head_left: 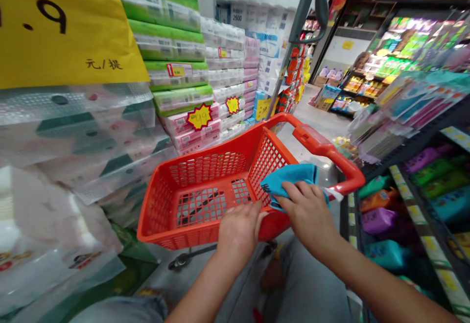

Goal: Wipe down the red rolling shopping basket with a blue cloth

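Observation:
In front of me stands a red plastic shopping cart, its basket holding nothing that I can see. My left hand is closed over the near rim, fingers pointing into the basket. A folded blue cloth with dark lettering lies over the rim close to the handle end. My right hand grips this cloth and presses it against the rim, fingers on top. The red push handle curves up just beyond the right hand, with a whitish strip near its lower end.
Stacked packs of tissue rise along the left, with a yellow price sign close by. A grey metal pole stands behind the cart. Shelves of coloured bottles line the right. Tiled floor runs between them toward more shelves.

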A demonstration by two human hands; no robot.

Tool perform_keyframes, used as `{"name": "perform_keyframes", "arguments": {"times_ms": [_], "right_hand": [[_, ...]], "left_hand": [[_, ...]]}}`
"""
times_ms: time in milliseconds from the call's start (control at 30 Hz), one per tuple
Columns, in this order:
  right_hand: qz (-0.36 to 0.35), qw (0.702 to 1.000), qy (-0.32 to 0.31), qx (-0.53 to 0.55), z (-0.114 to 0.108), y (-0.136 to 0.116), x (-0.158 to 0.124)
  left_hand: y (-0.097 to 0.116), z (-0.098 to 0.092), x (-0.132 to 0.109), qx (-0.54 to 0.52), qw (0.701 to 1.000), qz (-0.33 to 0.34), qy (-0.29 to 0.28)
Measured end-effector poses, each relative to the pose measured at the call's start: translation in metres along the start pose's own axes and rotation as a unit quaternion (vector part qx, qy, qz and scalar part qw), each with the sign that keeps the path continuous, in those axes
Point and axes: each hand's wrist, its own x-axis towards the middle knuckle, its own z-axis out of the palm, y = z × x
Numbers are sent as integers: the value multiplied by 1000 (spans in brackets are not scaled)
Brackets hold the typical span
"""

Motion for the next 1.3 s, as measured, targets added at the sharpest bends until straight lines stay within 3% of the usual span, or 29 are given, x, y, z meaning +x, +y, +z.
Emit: {"name": "perform_keyframes", "arguments": {"times_ms": [100,167,267,333,400,433,500,600,667,800,867,933,1033,1100,1233,1300], "right_hand": [[72,996,56,19,20,23,-6],[128,986,98,36,33,26,-9],[155,971,149,102,51,-14,-16],[101,967,159,174,62,-54,-22],[53,962,153,218,72,-75,-27],[55,960,163,219,76,-72,-29],[87,961,183,189,81,-43,-30],[219,948,200,116,85,10,-30],[247,942,190,122,87,14,-31],[121,950,153,244,94,-46,-43],[86,943,155,281,97,-62,-47],[112,943,163,269,98,-53,-45],[207,938,158,230,97,-33,-37],[210,937,136,245,93,-43,-37],[57,926,111,356,82,-105,-54],[10,916,122,381,83,-116,-60]], "left_hand": [[-36,-15,-25,36,999,-9,-14],[-60,-25,-45,55,998,-28,-30],[-70,-30,-63,81,994,-72,-31],[-60,-26,-64,105,991,-85,-21],[-47,-21,-62,116,990,-78,-14],[-43,-20,-61,112,991,-72,-15],[-41,-20,-62,88,994,-54,-20],[-52,-25,-72,42,999,4,-10],[-57,-25,-78,15,999,47,10],[-49,-20,-79,-22,997,72,13],[-43,-18,-77,-27,997,67,-3],[-42,-17,-75,-31,997,71,-16],[-46,-16,-75,-43,995,88,-26],[-50,-14,-76,-47,994,97,-25],[-55,-9,-78,-15,993,117,5],[-54,-8,-79,2,992,125,11]]}}
